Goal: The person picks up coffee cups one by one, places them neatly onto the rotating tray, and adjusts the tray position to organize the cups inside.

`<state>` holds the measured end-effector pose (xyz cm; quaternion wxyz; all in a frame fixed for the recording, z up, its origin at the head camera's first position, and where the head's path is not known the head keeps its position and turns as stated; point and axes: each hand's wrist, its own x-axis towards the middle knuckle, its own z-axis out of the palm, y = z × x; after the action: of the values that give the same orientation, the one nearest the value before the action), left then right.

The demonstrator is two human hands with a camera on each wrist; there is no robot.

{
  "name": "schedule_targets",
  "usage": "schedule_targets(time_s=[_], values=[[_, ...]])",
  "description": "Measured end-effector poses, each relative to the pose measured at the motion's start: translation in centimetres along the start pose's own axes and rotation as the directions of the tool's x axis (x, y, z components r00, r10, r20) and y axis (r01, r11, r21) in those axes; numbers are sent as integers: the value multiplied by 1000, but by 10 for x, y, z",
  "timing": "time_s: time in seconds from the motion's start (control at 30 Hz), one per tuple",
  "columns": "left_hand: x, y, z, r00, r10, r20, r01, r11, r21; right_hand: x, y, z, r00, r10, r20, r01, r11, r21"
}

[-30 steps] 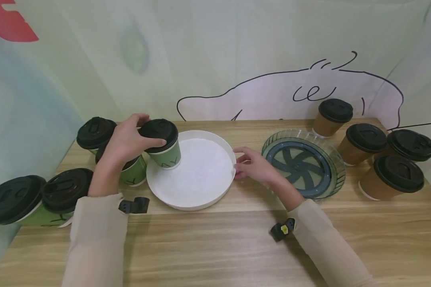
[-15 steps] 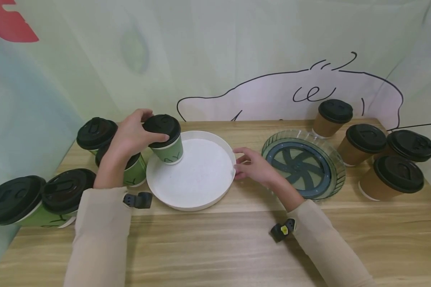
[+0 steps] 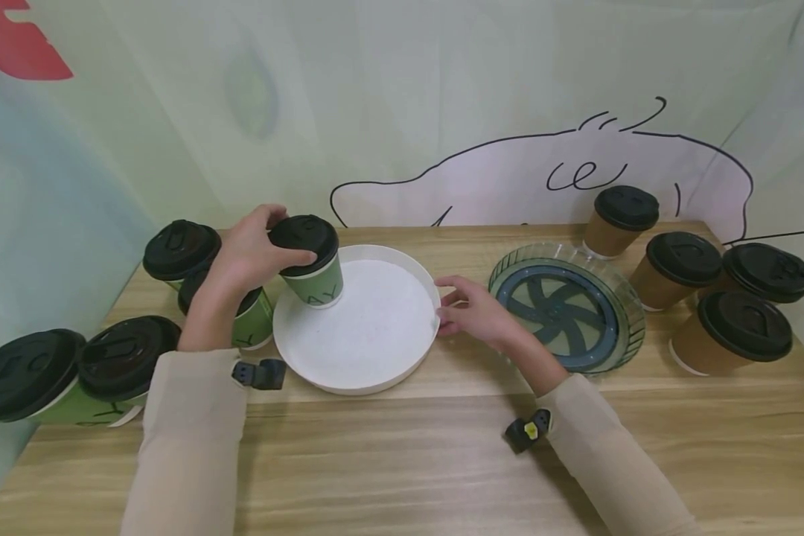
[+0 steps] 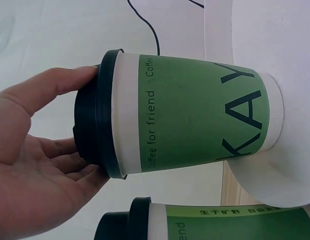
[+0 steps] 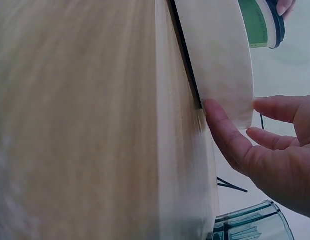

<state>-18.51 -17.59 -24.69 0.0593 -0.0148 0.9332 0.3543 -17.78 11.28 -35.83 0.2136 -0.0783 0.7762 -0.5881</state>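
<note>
My left hand (image 3: 241,253) grips a green paper coffee cup (image 3: 316,286) by its black lid, thumb on one side and fingers on the other. In the left wrist view the cup (image 4: 190,112) shows the letters KAY, and its base overlaps the white round tray (image 3: 375,335). It is upright at the tray's back left. At the tray's right side, my right hand (image 3: 476,313) holds the rim between thumb and fingers. The right wrist view shows the fingertips on the tray's side wall (image 5: 220,60) and top edge.
Several more green lidded cups (image 3: 251,320) stand left of the tray, partly behind the left arm. A clear ribbed dish (image 3: 633,327) with a blue-grey swirl pattern sits to the right. Beyond it stand several brown lidded cups (image 3: 680,272). A fabric backdrop (image 3: 402,97) rises behind the table.
My left hand and the cup have shifted slightly right and toward the back, then stayed almost still over the last half second. The right hand and tray keep their place.
</note>
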Motion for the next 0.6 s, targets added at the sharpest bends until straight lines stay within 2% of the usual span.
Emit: schedule_targets(time_s=[0.6], values=[[2,-4,2,1000,19,-13,-19,1000,-11,-1,0,0,1000,2,-5,-2,1000,7]])
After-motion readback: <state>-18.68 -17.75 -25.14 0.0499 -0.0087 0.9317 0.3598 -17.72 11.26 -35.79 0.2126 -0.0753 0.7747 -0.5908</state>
